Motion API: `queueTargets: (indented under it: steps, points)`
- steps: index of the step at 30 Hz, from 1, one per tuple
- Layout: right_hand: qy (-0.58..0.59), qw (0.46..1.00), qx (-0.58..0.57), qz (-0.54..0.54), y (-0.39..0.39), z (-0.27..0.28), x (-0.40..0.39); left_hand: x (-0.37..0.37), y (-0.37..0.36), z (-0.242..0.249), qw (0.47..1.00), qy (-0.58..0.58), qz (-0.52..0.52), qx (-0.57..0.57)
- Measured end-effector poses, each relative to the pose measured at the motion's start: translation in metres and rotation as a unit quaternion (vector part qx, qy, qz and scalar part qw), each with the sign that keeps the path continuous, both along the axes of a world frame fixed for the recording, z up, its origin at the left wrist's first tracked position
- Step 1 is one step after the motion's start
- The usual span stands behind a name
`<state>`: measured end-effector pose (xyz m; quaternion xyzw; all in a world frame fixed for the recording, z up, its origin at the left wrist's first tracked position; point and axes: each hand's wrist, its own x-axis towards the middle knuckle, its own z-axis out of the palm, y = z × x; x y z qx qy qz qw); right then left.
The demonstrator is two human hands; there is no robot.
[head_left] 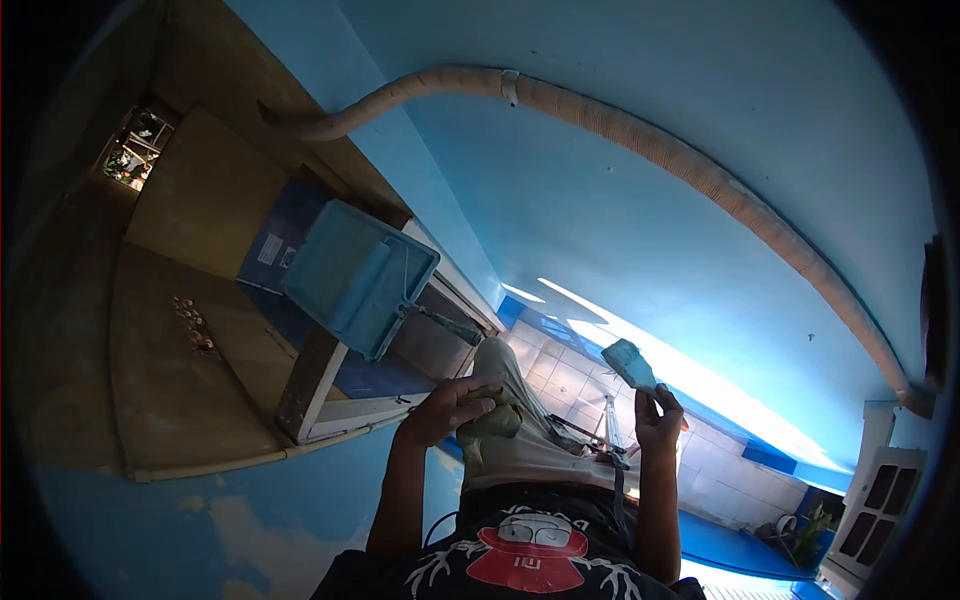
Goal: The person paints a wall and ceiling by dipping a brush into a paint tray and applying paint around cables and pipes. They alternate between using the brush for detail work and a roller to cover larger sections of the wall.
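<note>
My right hand (659, 418) pinches the handle end of a paintbrush (630, 364), whose wide, light-blue head points up and to the left, in front of the wall. Over my lap, my left hand (447, 410) has its fingers curled around a crumpled, greenish cloth (492, 416). A blue paint tray (360, 275) lies tilted to the upper left of my left hand, with a paint-covered roller or tool (445, 326) at its lower right edge.
A corrugated pipe (650, 140) runs along the blue wall (560, 200). White-framed opening (325, 390) at left, beside brown boards (200, 330). A tiled floor (560, 375) lies below. At the lower right are a white window frame (880, 500) and a plant (812, 532).
</note>
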<state>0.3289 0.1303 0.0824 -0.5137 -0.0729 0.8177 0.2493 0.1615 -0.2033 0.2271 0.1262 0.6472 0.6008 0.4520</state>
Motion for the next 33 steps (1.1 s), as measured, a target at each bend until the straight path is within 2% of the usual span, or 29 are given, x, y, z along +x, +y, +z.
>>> queueTargets:
  steps: [3,5,9,11,18,22,24,28,30,31,33]
  points:
    - [0.010,1.000,0.011,0.000,0.003,-0.003,0.006,0.002,0.004,-0.013,0.998,-0.052,0.038,-0.002]
    - [0.019,1.000,-0.001,0.006,0.004,-0.002,0.005,0.005,0.004,-0.028,0.983,-0.164,0.082,0.002]
    - [0.032,0.999,0.009,0.018,-0.003,-0.003,0.000,0.022,0.009,-0.052,0.978,-0.158,0.133,0.024]
    - [0.031,0.999,-0.004,0.036,-0.006,-0.009,-0.006,0.028,0.007,-0.068,0.957,-0.215,0.179,0.073]
    - [0.079,0.992,-0.009,0.098,-0.031,0.013,-0.030,0.045,0.001,-0.112,0.924,-0.300,0.207,0.112]
    - [0.088,0.989,-0.030,0.117,-0.039,0.013,-0.033,0.050,-0.004,-0.121,0.895,-0.337,0.275,0.097]
    - [0.079,0.989,-0.033,0.119,-0.041,0.012,-0.031,0.047,-0.014,-0.124,0.841,-0.414,0.299,0.177]
    - [0.043,0.993,-0.038,0.101,-0.037,0.006,-0.023,0.031,-0.048,-0.109,0.840,-0.354,0.345,0.225]
    - [0.030,0.994,-0.043,0.093,-0.032,-0.002,-0.017,0.020,-0.065,-0.088,0.862,-0.280,0.338,0.253]
    - [0.030,0.995,-0.052,0.081,-0.029,-0.007,-0.013,0.016,-0.074,-0.080,0.862,-0.281,0.339,0.253]
    - [0.029,0.995,-0.061,0.070,-0.024,-0.010,-0.010,0.009,-0.095,-0.068,0.897,-0.192,0.349,0.190]
